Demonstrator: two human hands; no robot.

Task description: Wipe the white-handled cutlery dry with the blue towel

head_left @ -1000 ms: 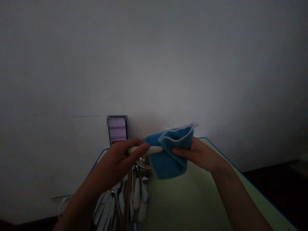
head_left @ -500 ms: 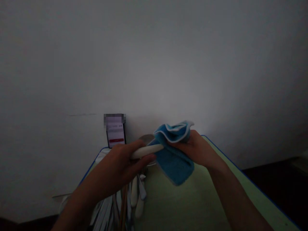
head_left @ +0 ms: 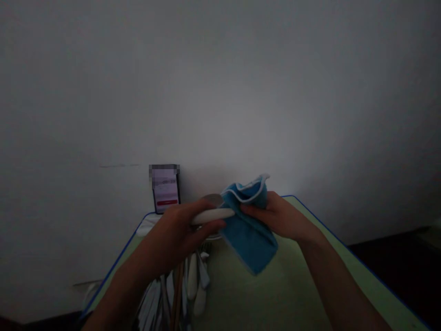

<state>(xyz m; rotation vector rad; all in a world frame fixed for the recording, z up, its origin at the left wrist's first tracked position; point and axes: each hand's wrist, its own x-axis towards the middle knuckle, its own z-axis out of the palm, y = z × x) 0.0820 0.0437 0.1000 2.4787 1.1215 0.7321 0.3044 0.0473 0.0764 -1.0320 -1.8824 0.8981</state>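
My left hand [head_left: 179,232] is closed around a utensil with a thick white handle [head_left: 213,215], held above the table. The utensil's other end is hidden by the cloth, so its kind does not show. A blue cloth [head_left: 251,243] with a white hem is pinched in my right hand [head_left: 279,214], thumb on top, bunched above and hanging down below. The cloth meets the right end of the handle. Below my left hand lie white-handled cutlery [head_left: 192,278] and wooden chopsticks [head_left: 178,294].
A phone [head_left: 166,188] leans upright against the grey wall [head_left: 241,101]. Behind my hands is a round metal item [head_left: 213,199], partly hidden. White cloth or paper [head_left: 148,225] lies at the table's back left. The green table [head_left: 248,303] has a blue edge.
My right hand and the cloth have shifted slightly left and down. The cloth's lower corner hangs a little lower. My left hand keeps its grip on the utensil.
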